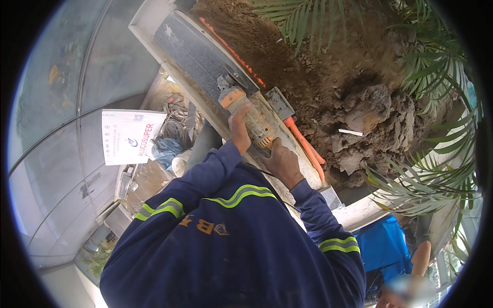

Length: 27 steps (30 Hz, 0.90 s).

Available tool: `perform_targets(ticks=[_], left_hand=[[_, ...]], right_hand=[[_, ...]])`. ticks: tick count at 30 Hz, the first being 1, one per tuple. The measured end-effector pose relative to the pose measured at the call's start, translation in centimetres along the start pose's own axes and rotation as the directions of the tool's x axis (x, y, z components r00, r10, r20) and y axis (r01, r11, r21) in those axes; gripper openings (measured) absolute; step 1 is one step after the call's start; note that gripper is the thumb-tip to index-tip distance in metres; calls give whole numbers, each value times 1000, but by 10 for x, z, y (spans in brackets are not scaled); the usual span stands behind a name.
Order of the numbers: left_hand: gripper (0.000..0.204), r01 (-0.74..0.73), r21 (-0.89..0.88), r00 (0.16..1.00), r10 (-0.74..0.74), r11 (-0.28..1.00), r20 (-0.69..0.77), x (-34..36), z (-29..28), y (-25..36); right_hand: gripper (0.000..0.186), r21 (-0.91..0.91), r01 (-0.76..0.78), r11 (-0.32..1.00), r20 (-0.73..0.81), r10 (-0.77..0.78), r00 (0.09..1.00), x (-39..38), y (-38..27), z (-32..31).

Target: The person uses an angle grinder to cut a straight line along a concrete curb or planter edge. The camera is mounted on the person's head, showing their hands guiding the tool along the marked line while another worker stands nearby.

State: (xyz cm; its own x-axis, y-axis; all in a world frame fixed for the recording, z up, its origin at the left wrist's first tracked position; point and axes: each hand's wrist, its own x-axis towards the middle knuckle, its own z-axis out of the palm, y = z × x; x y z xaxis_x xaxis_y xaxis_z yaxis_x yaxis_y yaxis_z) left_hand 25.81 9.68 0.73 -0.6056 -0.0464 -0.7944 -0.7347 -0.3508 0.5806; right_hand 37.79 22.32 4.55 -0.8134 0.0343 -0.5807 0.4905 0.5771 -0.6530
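My left hand [240, 126] grips the front body of a dusty orange angle grinder [246, 123], and my right hand [281, 161] is closed round its rear end. The grinder's disc [236, 76] is at a dark stone slab [190, 54] along a pale planter ledge; whether it touches cannot be told. An orange jagged strip [231, 51] lies along the slab's far edge. Beside the grinder, on the right, lies a tool with a grey head [280, 102] and orange handle [303, 143]. A black cord runs from under my right hand.
Soil [364, 113] and palm fronds [421, 169] fill the planter at right. At left are a curved panelled wall [56, 154], a white printed board [123, 136], coiled hose [177, 118] and plastic bags [167, 149]. Another person [418, 256] is at lower right beside blue material [380, 241].
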Motion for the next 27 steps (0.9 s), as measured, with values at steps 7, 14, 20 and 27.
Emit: perform_targets(ticks=[7,14,20,27], left_hand=[[35,47,-21,999,-48,999,-3,-17,13,4],[35,32,-41,999,-33,999,-19,-33,19,-7],[34,90,-51,996,-90,995,3,-39,19,-7],[30,-89,62,991,82,994,103,-16,12,10]], right_hand=[[51,-18,-24,1000,17,25,1000,-7,0,-6],[48,-50,-78,996,68,82,994,-23,-2,-24],[48,-55,-118,991,115,124,986,-29,0,-23],[47,8,-41,999,57,40,998,0,-10,-17]])
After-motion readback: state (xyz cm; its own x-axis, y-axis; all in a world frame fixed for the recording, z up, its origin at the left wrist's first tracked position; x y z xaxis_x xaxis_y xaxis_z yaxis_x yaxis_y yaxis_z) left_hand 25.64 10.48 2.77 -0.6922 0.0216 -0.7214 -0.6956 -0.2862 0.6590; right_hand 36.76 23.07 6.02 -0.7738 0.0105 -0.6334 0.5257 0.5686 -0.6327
